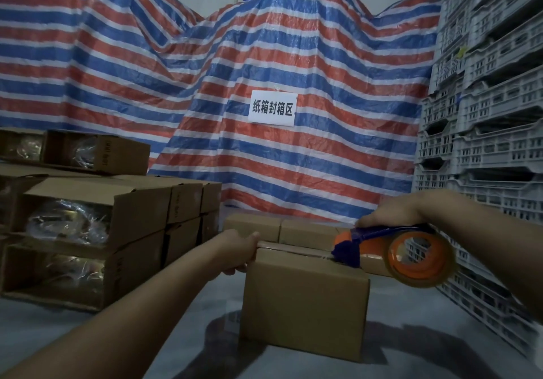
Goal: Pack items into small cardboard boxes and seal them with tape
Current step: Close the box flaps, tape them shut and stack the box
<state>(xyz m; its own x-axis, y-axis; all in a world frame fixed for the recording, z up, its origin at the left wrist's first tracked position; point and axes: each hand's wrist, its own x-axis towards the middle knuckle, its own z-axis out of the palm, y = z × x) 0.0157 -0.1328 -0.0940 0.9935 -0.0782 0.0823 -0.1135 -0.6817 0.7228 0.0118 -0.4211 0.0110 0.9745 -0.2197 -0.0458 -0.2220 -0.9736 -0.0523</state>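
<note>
Cardboard box (305,305) sits on the grey floor (182,334) at about six o'clock from the middle of my view, closed flaps up, a strip of clear tape running along its top seam. My left hand (239,253) comes in from seven o'clock and grips the box's top left edge, thumb lying over the top and fingers curled down the side. My right hand (393,212) reaches in from four o'clock and is wrapped round the blue handle of the tape dispenser (390,246), fingers curled over it; the dispenser's blue blade end touches the box top near its right edge, and the orange-cored roll of clear tape (420,256) hangs off to the right of the box. Just behind, toward twelve o'clock, closed small boxes (279,228) lie in a row. At nine o'clock open cartons (88,225) are stacked on their sides, showing plastic-wrapped items (67,225) inside. A red, white and blue striped tarp (264,55) fills the background with a white paper sign (271,108) stuck on it, and grey plastic crates (484,99) are stacked at three o'clock.
</note>
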